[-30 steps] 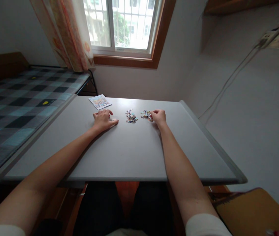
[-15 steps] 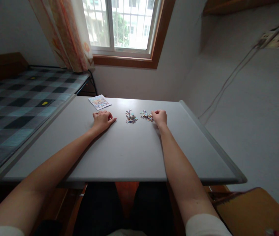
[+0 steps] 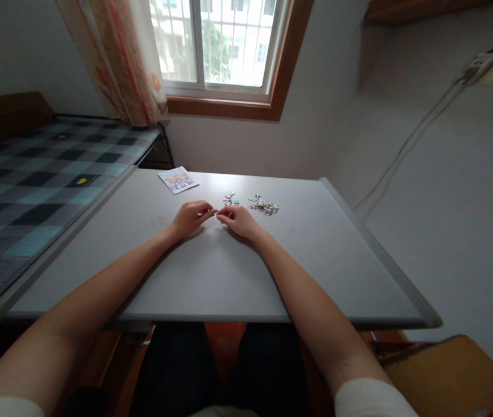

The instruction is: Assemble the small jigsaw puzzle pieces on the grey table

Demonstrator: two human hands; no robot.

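- The picture card (image 3: 178, 180) lies flat on the grey-white counter (image 3: 211, 272), near the far edge; the other places here are told from it.
- The left hand (image 3: 192, 216) is nearer the person than the card and slightly to its right, palm side down, with thumb and forefinger drawn close together.
- The right hand (image 3: 238, 220) is farther to the right of the card, also on the near side, its fingertips bent toward the thumb.
- The two hands meet almost tip to tip; whether they touch, or pinch a small piece, cannot be told.
- The left pile of jigsaw pieces (image 3: 230, 198) lies right of the card and a little nearer, partly hidden behind the right hand.
- The right pile of jigsaw pieces (image 3: 265, 205), multicoloured and loosely heaped, lies farther right of the card, apart from the left pile.
- Left of the card, beyond the counter, is a bed (image 3: 98, 155) with a checked cover.
- Beyond the card and higher are a patterned curtain (image 3: 127, 63) and, rightward, a barred window (image 3: 237, 49).
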